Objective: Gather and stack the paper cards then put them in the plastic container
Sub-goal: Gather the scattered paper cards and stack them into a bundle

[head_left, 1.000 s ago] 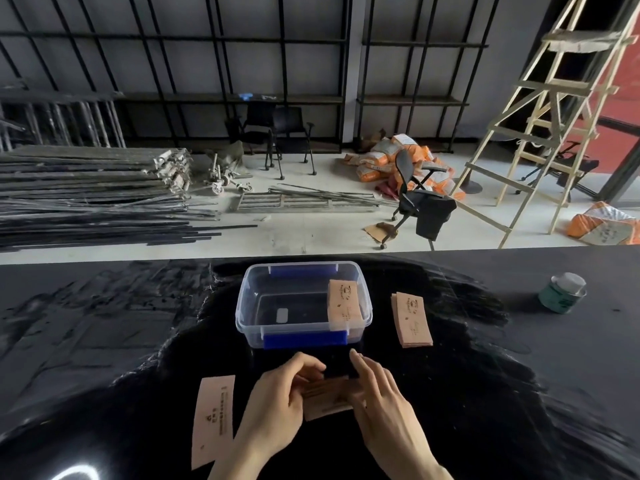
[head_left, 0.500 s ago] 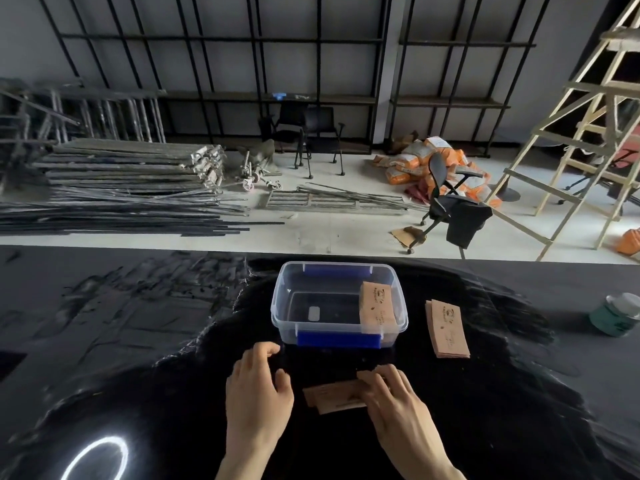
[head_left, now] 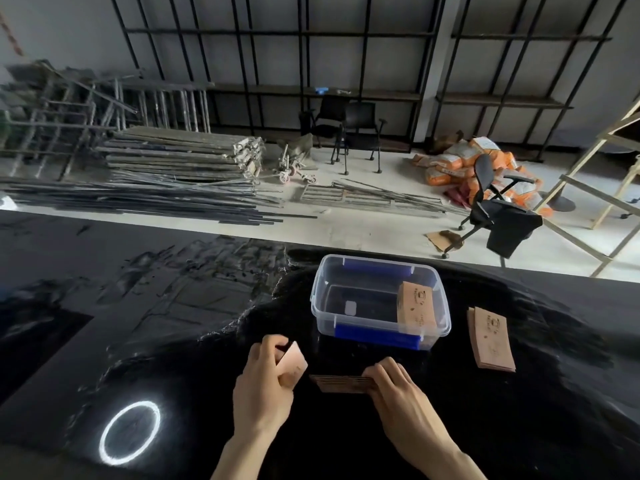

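Holding a single tan paper card (head_left: 293, 364), tilted up off the black worktop (head_left: 138, 334): left hand (head_left: 265, 386), fingers curled round the card's near end. Pinned flat under the right hand (head_left: 403, 393): small stack of cards (head_left: 341, 383), fingers (head_left: 381, 374) pressed down on its right end, stack lying crosswise between the two hands. Stood just beyond the hands: clear plastic container (head_left: 381, 301) with blue clips, lid off. Leaned inside against its right wall: one bundle of cards (head_left: 415, 310), printed face up. Laid flat on the worktop just right of the container: second pile of cards (head_left: 491, 339), apart from the box. Noted at near left on the worktop: bright ring-shaped reflection (head_left: 130, 433). Seen on the floor beyond: metal rods (head_left: 156, 199), office chair (head_left: 495, 209), orange sacks (head_left: 460, 161).
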### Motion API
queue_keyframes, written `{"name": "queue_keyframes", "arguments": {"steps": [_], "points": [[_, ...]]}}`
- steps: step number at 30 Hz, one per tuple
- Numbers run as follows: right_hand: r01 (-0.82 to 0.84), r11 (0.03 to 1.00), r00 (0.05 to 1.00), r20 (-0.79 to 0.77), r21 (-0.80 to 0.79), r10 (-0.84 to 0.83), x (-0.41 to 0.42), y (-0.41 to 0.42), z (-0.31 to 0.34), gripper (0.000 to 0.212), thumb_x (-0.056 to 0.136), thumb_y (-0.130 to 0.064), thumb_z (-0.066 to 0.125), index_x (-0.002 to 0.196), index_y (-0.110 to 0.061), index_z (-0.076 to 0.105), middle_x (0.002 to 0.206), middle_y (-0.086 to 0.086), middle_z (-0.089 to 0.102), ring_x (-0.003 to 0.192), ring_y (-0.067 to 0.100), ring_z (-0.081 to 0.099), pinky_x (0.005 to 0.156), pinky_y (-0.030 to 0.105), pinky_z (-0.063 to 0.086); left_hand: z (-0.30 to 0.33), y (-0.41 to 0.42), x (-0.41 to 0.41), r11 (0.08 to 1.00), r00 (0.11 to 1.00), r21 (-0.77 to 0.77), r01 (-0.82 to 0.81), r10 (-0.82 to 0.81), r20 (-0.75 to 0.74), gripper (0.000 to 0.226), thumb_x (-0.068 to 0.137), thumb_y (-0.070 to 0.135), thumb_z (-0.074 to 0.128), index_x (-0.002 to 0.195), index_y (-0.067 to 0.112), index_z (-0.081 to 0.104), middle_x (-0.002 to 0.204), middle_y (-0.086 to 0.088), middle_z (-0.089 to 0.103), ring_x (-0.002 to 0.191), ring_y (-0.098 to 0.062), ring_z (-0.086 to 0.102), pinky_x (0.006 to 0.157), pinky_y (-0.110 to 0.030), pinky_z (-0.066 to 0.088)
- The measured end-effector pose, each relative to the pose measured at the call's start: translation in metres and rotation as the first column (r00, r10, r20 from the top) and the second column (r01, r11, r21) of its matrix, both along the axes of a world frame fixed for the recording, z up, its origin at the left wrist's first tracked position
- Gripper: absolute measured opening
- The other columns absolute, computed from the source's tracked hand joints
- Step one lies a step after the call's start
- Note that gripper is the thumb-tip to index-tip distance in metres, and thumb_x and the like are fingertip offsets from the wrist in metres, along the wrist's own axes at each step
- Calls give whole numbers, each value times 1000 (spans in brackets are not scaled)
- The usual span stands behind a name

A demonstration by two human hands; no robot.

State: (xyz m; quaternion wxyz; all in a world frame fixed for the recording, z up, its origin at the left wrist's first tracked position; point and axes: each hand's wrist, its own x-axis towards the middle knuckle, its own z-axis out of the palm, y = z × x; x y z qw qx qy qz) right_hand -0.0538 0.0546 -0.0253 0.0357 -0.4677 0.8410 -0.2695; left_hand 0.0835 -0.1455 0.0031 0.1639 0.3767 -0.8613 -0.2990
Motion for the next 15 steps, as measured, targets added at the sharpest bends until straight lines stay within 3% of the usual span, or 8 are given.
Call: {"name": "queue_keyframes", "arguments": {"steps": [3, 7, 9, 12, 15], "points": [[-45, 997, 999, 32, 59, 43, -2, -2, 8, 14, 104, -29, 50, 118, -28, 54, 114, -12, 46, 103, 6, 48, 76, 30, 57, 8, -6, -10, 989, 986, -9, 149, -150, -76, 47, 86, 6, 73, 115, 40, 58, 104, 23, 65, 85, 5, 64, 72, -15, 53], [13, 996, 996, 89, 86, -21, 0, -9, 15, 19, 104, -26, 52, 122, -22, 49, 119, -7, 47, 103, 8, 51, 80, 28, 56, 15, 5, -32, 930, 929, 38, 366, -362, -78, 39, 89, 5, 66, 107, 39, 62, 101, 24, 72, 96, 6, 68, 88, -25, 58], [78, 996, 986, 147, 34, -82, 1, -9, 14, 34, 102, -22, 56, 133, -22, 42, 126, -6, 49, 107, 9, 57, 86, 28, 57, 19, 18, -42, 898, 898, 45, 438, -435, -60, 41, 90, 4, 60, 109, 40, 61, 104, 22, 73, 100, 4, 68, 93, -26, 56], [95, 995, 976, 199, -19, -89, 2, -8, 6, 67, 99, -19, 64, 153, -27, 25, 136, -12, 45, 114, 6, 61, 94, 24, 56, 21, 35, -52, 865, 872, 116, 489, -486, -54, 33, 97, 10, 55, 114, 39, 58, 112, 18, 73, 103, 0, 69, 95, -27, 58], [80, 996, 989, 129, -24, -76, -3, -7, 3, 63, 95, -14, 68, 147, -28, 35, 128, -8, 53, 112, 9, 63, 91, 29, 59, 19, 41, -51, 860, 874, 158, 485, -473, -109, 25, 99, 22, 56, 117, 38, 52, 117, 19, 68, 104, 0, 68, 94, -28, 59]]}}
